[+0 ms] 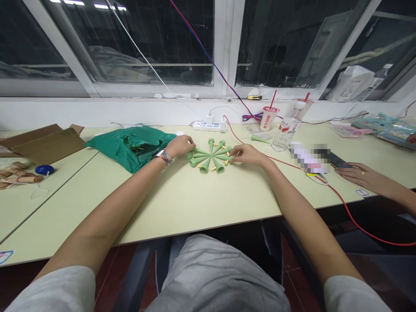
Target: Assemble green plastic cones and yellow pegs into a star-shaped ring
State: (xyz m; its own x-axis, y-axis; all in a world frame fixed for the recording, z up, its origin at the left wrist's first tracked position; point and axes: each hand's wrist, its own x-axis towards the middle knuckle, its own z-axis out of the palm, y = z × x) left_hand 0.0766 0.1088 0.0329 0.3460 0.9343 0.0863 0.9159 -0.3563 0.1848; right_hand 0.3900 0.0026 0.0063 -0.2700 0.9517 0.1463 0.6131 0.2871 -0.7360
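Note:
Several green plastic cone spikes point(204, 166) lie on the table in a ring, narrow tips meeting in the middle and wide mouths outward. Small yellow valve-like pieces point(213, 168) stick out from their sides. At the ring's left edge, my left hand point(179, 146) has its fingers closed on a spike partly hidden by them. My right hand point(246, 154) pinches another spike at the right edge, its fingertips close to a yellow piece. A single green spike point(260, 139) lies apart, behind my right hand. A torn green plastic bag point(139, 145) rests beside my left wrist.
A power strip point(209, 126) sits against the wall. To the right stand a water bottle point(287, 129) and a drink cup point(269, 119). A red cable point(286, 163) crosses the table. Another person's hand point(364, 177) rests at right. A cardboard box point(45, 145) lies left.

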